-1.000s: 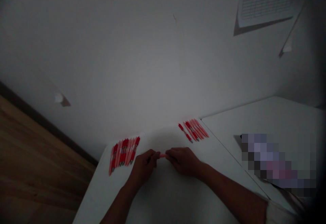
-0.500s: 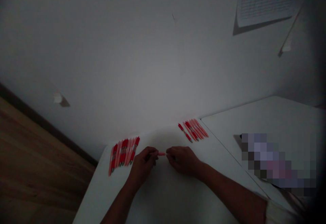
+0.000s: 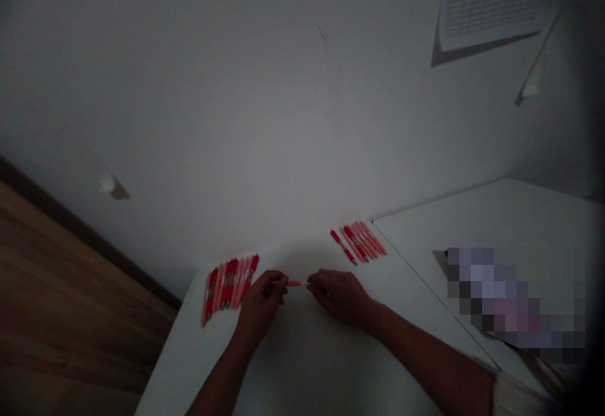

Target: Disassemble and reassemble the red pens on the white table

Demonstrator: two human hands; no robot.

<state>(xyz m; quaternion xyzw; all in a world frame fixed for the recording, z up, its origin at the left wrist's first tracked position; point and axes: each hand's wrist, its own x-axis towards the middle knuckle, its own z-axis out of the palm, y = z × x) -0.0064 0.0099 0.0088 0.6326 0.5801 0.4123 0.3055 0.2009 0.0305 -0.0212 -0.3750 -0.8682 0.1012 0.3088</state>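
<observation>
Both hands meet over the middle of a white table (image 3: 302,365) in dim light. My left hand (image 3: 259,302) is closed on one end of a thin red pen (image 3: 293,283). My right hand (image 3: 338,295) pinches the pen's other end, where a thin pale tip shows. A row of several red pens (image 3: 229,283) lies just left of my left hand. A second, smaller group of red pens (image 3: 359,241) lies at the table's far edge, beyond my right hand.
A second white table (image 3: 491,214) adjoins on the right, carrying a blurred-out object (image 3: 515,302). A plain white wall (image 3: 265,107) rises right behind the tables, with a vent grille (image 3: 491,0) at the upper right. Wooden floor (image 3: 61,302) lies to the left.
My hands have drawn slightly apart, so more of the pen shows between them. The pen groups on the table have not moved.
</observation>
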